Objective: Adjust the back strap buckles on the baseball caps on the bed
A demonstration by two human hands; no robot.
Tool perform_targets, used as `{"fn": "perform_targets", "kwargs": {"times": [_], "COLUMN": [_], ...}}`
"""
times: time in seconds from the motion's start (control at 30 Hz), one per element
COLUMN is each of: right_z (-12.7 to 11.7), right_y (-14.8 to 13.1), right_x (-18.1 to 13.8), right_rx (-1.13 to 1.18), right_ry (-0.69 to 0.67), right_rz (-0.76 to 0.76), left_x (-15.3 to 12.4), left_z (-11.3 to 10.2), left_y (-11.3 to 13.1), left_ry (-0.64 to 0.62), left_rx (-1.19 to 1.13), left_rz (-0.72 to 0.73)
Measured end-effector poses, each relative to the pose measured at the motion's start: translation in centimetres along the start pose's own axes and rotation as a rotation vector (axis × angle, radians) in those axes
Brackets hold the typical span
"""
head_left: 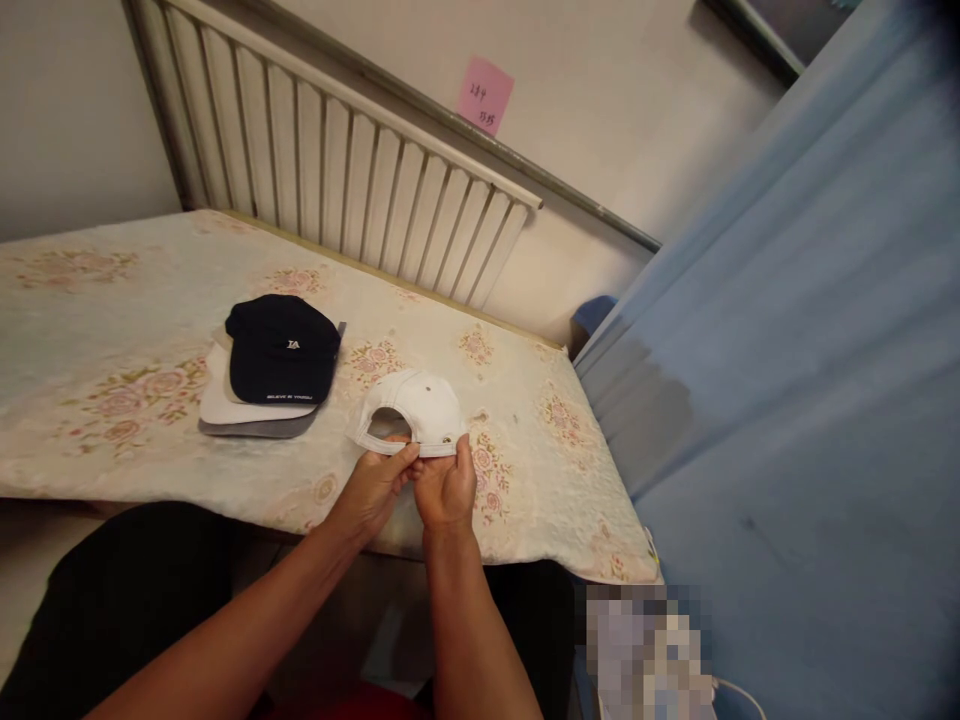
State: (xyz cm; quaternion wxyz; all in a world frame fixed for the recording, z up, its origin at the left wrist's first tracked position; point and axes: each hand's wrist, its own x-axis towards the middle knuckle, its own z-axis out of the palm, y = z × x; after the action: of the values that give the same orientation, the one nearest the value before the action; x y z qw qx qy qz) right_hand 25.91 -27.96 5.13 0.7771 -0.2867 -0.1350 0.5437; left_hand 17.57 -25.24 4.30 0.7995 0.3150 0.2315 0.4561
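1. Near the front edge of the floral cover (555, 535), a white cap (429, 400) was held by both hands, its rear opening toward the wearer of the camera.
2. Left hand (373, 492): pinched on the back strap (433, 450), thumb on top, near the middle of the strap.
3. Right hand (448, 492): gripped the cap's lower right edge, thumb up beside the brass-coloured buckle (448, 440); other fingers partly hidden underneath.
4. Hands were close together, side by side; couldn't tell whether the cap also rested on the cover.
5. Left of it, well clear of the hands, sat stacked caps: navy cap (281, 350) on top, white lettering on crown and brim; white brim (247, 413) below that, grey brim (262, 429) lowest.
6. Behind: white radiator (300, 150), pink note (486, 95) on the wall.
7. Right side: blue curtain (787, 350). Lower right patch was pixelated, contents unreadable.
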Motion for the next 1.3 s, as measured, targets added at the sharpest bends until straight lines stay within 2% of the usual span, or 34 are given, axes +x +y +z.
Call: {"fn": "perform_targets", "kwargs": {"times": [0.13, 0.57, 0.97, 1.3], "right_z": [0.1, 0.2, 0.4, 0.0], "right_y": [0.1, 0.8, 1.3, 1.5], "right_x": [-0.1, -0.4, -0.5, -0.4], "right_rx": [-0.037, 0.021, 0.016, 0.010], "right_ry": [0.014, -0.069, -0.121, -0.072], "right_rz": [-0.022, -0.060, -0.091, -0.075], "left_x": [-0.1, -0.3, -0.6, -0.4], "left_z": [-0.1, -0.5, 0.7, 0.2], "left_y": [0.0, 0.2, 0.9, 0.5], "left_ry": [-0.005, -0.025, 0.066, 0.074], "left_rx": [-0.003, -0.012, 0.015, 0.002], "left_rz": [0.001, 0.018, 0.038, 0.039]}}
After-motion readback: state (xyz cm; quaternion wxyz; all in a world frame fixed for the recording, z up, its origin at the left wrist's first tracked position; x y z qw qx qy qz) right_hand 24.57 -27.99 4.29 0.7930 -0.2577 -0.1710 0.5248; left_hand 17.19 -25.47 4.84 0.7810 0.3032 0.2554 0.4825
